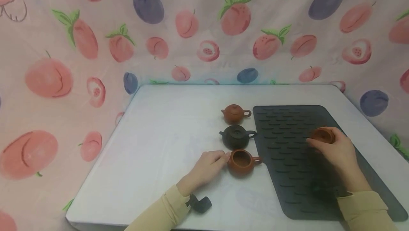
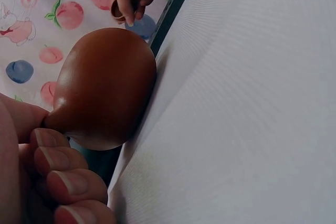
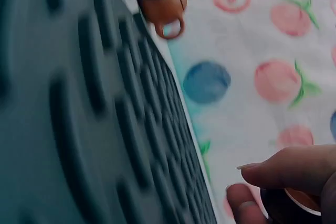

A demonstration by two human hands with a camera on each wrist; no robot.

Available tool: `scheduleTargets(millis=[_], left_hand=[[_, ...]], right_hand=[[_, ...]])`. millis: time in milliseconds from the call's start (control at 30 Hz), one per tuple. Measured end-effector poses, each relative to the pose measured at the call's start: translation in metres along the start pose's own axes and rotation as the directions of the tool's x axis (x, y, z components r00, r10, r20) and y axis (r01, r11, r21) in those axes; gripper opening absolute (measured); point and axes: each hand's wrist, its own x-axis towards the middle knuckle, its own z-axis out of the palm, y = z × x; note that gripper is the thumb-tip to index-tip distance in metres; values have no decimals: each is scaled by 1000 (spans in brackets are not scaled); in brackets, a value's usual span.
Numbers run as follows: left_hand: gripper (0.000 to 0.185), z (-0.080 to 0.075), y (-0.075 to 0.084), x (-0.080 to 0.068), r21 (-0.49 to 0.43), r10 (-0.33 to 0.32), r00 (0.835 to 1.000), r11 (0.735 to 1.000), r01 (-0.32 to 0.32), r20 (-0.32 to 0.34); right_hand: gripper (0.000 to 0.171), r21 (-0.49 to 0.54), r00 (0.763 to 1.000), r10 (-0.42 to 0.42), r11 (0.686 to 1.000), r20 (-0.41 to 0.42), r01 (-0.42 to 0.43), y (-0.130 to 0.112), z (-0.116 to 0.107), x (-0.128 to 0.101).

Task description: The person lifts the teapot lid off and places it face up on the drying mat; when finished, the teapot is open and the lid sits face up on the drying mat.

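Observation:
Three small teapots stand in a column on the white table [image 1: 159, 146], left of a dark ribbed mat [image 1: 287, 167]. The nearest one, a brown teapot with no lid [image 1: 241, 161], has its spout pinched by my left hand [image 1: 225, 157]. In the left wrist view its round body [image 2: 102, 87] fills the frame, with my left hand [image 2: 42, 129] at the spout. My right hand [image 1: 316, 143] grips a small brown lid [image 1: 323, 135] just above the mat's right side. The right wrist view shows my right hand [image 3: 257, 187] around the lid [image 3: 302, 199].
Behind the open teapot stand a dark lidded teapot [image 1: 237, 136] and a brown lidded teapot [image 1: 235, 113], the latter also in the right wrist view [image 3: 163, 4]. A dark strap piece [image 1: 200, 203] lies by my left wrist. Fruit-print cloth [image 1: 64, 82] surrounds the table.

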Motion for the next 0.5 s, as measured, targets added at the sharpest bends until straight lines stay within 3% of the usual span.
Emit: scheduleTargets(millis=[133, 267, 500], left_hand=[[42, -1, 1, 0, -3, -9, 1000, 1000, 9, 5], [41, -2, 2, -1, -11, -18, 1000, 1000, 18, 15], [42, -2, 3, -1, -23, -22, 1000, 999, 22, 19]], right_hand=[[74, -65, 990, 134, 988, -36, -137, 14, -17, 4], [85, -98, 957, 262, 956, -124, -275, 24, -28, 4], [71, -55, 896, 285, 945, -341, -322, 45, -22, 7]])
